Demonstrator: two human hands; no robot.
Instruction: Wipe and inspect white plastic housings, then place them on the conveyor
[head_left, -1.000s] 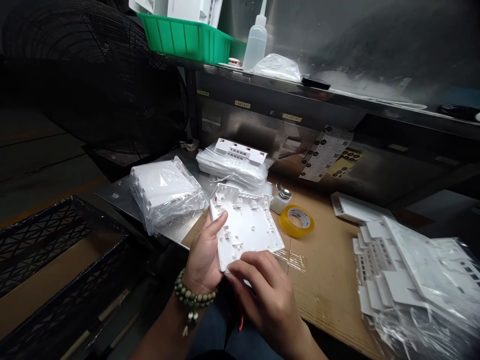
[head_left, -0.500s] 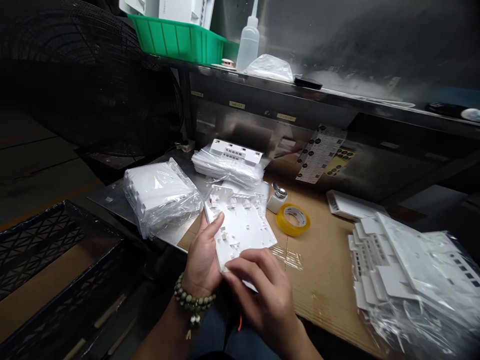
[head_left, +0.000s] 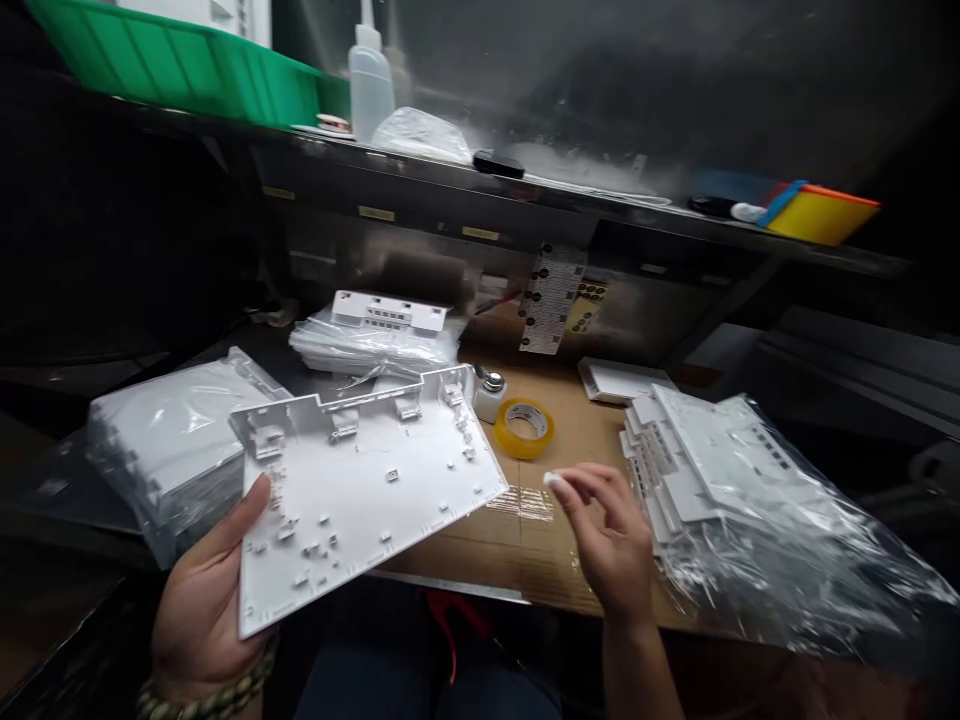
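Observation:
My left hand [head_left: 206, 595] grips the near left edge of a white plastic panel [head_left: 367, 485], held up with its ribbed inner side facing me, thumb on top. My right hand [head_left: 607, 535] hovers over the cardboard-covered bench [head_left: 547, 560], fingers pinched on a small white piece [head_left: 551, 479] that I cannot identify. A roll of yellow tape [head_left: 524, 428] and a small white bottle with a metal cap [head_left: 490, 392] stand just beyond the panel's far right corner.
Bagged stacks of white panels lie at the left [head_left: 161, 440], the back [head_left: 375, 335] and the right [head_left: 735, 500]. A sticker sheet [head_left: 551, 300] leans on the back wall. The shelf above carries a green bin [head_left: 180, 65], a squeeze bottle [head_left: 370, 75] and a yellow box [head_left: 817, 215].
The panel has come up and left, closer to the camera, held by my left hand alone. My right hand has let go of it and moved right, pinching a small white piece.

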